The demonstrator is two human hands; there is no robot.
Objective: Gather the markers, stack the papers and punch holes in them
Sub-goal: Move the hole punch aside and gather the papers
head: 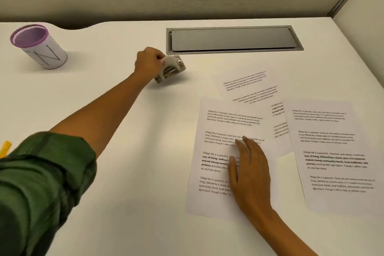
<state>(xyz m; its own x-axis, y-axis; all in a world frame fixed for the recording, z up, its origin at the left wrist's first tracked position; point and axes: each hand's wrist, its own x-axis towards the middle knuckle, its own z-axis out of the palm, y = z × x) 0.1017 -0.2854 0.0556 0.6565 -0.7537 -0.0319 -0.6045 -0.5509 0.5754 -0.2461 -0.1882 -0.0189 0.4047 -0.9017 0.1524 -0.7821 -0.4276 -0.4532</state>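
My left hand [148, 63] reaches far across the white desk and grips a small grey hole punch [171, 68] by its left end. Several printed paper sheets lie spread at the right. The nearest sheet [216, 129] lies under my right hand [250, 169], which rests flat on it with straight fingers. A second sheet [332, 151] lies to the right, and a third sheet [249, 83] sits partly under the others further back. A yellow marker [5, 148] shows at the left edge, mostly hidden by my green sleeve.
A white cup with a purple rim [38, 47] stands at the far left of the desk [104, 100]. A grey cable hatch [232, 39] is set into the desk behind the punch. A partition wall runs along the back and right.
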